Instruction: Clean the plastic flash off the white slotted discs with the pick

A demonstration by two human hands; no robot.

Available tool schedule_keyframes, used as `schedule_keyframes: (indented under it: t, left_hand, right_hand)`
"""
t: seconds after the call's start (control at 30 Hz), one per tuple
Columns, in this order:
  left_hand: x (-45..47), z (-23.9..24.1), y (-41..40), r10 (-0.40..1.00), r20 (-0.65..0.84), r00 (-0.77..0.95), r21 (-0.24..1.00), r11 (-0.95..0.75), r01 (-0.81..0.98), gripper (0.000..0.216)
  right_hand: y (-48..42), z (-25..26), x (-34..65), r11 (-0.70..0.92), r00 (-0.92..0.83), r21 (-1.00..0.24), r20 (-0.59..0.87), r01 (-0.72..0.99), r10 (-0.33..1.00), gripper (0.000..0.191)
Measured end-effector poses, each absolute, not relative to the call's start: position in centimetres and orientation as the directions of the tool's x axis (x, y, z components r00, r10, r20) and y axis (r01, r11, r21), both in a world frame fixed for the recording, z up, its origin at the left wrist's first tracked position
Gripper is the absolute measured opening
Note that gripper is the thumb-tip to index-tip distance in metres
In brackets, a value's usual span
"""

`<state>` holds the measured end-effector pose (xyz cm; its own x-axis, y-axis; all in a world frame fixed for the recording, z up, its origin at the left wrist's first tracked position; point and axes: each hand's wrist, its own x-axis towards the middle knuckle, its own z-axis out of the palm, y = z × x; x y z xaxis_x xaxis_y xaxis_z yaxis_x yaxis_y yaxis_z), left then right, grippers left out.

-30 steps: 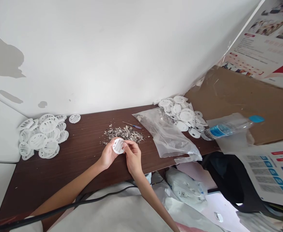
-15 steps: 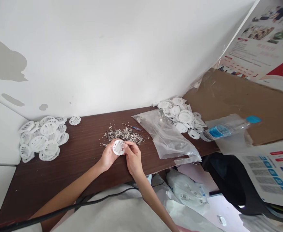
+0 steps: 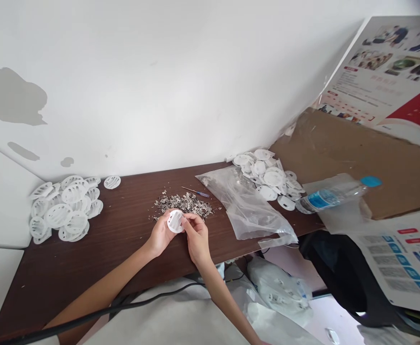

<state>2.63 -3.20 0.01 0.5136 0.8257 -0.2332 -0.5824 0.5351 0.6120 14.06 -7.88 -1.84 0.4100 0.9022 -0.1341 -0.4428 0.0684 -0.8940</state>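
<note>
My left hand point(image 3: 160, 235) grips a round white plastic disc point(image 3: 175, 221) with slots by its left edge. On the disc's right edge, the thumb and fingers of my right hand point(image 3: 197, 236) are pinched; any small part between them is too small to make out. Just beyond both hands lies a heap of tiny metal and dark pieces point(image 3: 184, 203). A thin screwdriver with a blue handle point(image 3: 201, 194) rests behind that heap. Slotted white discs point(image 3: 59, 215) are piled on the left, and one single disc point(image 3: 112, 182) lies apart from them.
More white discs point(image 3: 274, 176) are heaped at the right, by a clear plastic bag point(image 3: 245, 218). A water bottle with a blue cap point(image 3: 324, 197) lies on its side near cardboard point(image 3: 375, 163). A black cable point(image 3: 138, 303) crosses in front of me. The wall point(image 3: 130, 86) bounds the brown table point(image 3: 123, 258).
The camera view has shifted slightly. My right thumb and fingers have moved a little on the disc's right edge, covering more of it. Both hands still hold the disc.
</note>
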Motion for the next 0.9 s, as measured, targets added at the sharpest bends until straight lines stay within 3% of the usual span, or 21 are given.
schedule_keyframes:
  t: [0.9]
  left_hand:
    - [3.12,0.22,-3.19,0.825,-0.278,0.492,0.649,0.539,-0.537,0.033]
  right_hand:
    - [-7.9,-1.5,13.95,0.066,0.45,-0.938,-0.101,-0.341,0.887,0.026]
